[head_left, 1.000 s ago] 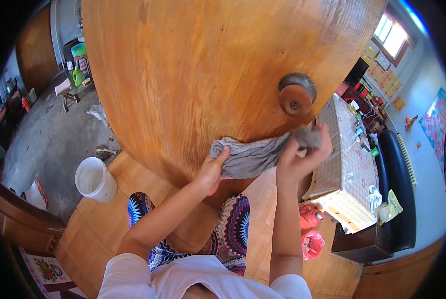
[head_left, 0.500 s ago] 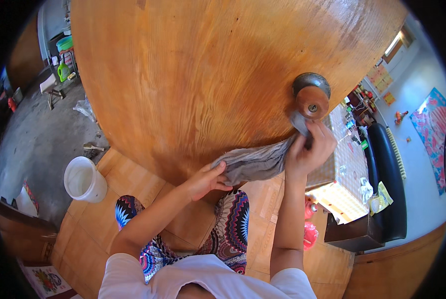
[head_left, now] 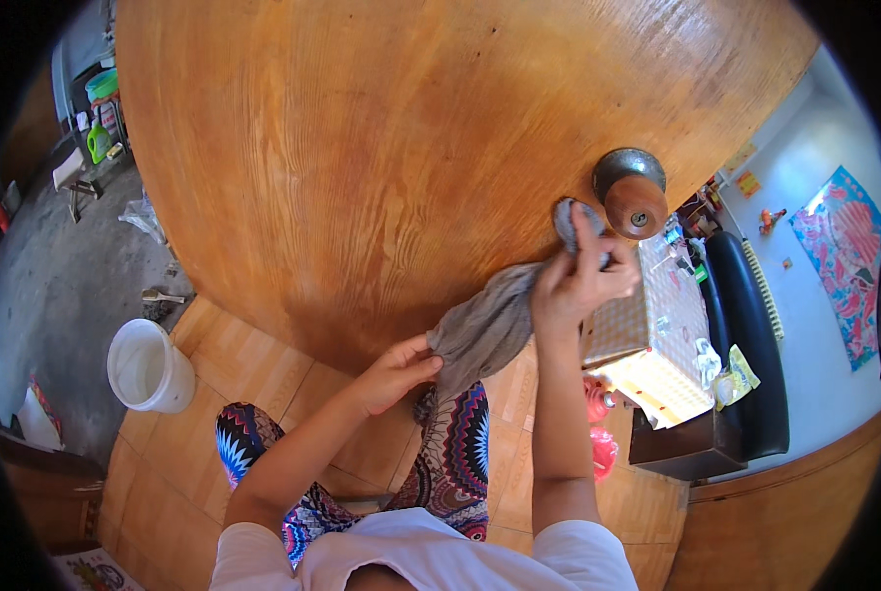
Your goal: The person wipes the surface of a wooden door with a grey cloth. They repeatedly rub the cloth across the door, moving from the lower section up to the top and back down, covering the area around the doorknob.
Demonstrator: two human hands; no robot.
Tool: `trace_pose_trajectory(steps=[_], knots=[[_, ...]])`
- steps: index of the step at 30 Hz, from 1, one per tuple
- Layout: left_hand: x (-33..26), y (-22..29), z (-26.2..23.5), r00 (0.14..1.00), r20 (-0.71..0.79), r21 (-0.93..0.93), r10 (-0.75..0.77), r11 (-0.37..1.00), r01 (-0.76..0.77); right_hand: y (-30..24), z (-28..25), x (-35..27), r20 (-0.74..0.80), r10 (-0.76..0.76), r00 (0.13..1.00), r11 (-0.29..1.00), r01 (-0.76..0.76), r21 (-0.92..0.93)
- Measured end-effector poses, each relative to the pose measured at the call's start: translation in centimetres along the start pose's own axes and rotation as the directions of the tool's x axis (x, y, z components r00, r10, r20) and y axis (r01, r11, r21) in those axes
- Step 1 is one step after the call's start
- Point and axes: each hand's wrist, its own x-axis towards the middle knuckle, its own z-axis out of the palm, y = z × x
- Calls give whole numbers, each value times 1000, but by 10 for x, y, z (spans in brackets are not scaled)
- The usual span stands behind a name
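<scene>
A wooden door fills the upper part of the head view, with a round metal and brown doorknob at its right edge. My right hand grips the upper end of a grey cloth and presses it to the door just left of the knob. My left hand holds the cloth's lower end near the door's bottom edge. The cloth hangs stretched between the two hands.
A white bucket stands on the wooden floor at the left. A low table with a checked cover and small items sits at the right, beside a dark bench. Grey concrete floor with clutter lies at the far left.
My right hand has risen with the cloth's end toward the doorknob, and the cloth has stretched longer. My left hand has dropped lower. The view has come closer to the door.
</scene>
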Motion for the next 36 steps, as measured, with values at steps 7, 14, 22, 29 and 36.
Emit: trace_pose_trajectory(steps=[7,14,22,29,36], knots=[[5,-6,-17,996,-80,87,45,996,-38,-5,-5,-81,336,-237,912,970,206,126],[12,-5,-10,983,-101,227,156,965,-130,3,2,12,-63,-4,998,1000,5,12],[25,-9,-19,940,-246,195,236,962,-190,-61,37,14,97,-161,982,975,143,169],[10,-3,2,993,15,274,114,955,-114,31,-16,12,-42,20,999,1000,-19,16],[14,-23,-16,948,-287,22,141,990,-141,3,2,-132,396,-220,891,975,187,121]])
